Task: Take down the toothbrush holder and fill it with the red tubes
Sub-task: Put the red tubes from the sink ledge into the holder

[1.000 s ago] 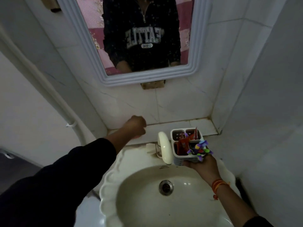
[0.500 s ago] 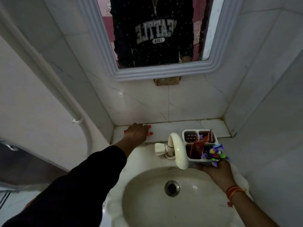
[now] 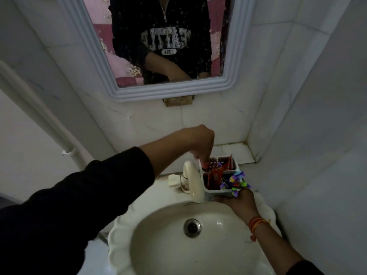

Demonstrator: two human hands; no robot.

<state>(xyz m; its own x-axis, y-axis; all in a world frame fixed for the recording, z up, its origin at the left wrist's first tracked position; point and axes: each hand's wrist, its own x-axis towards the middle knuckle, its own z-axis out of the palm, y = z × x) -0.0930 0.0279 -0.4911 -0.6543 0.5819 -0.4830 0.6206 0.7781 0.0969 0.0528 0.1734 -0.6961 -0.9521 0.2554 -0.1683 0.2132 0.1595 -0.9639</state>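
Left hand (image 3: 200, 143) has come off the ledge and now dips into the holder (image 3: 218, 192).
Fingers pinched, probably on a red tube (image 3: 215, 175); right hand (image 3: 238, 201) cups the base.

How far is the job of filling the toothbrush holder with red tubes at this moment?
Done: the toothbrush holder is down, held by the right hand over the sink, with red tubes already inside. In hand: the left hand reaches its fingertips into the back-left compartment, seemingly placing another. Left: I cannot tell; the ledge shows no tubes where visible.
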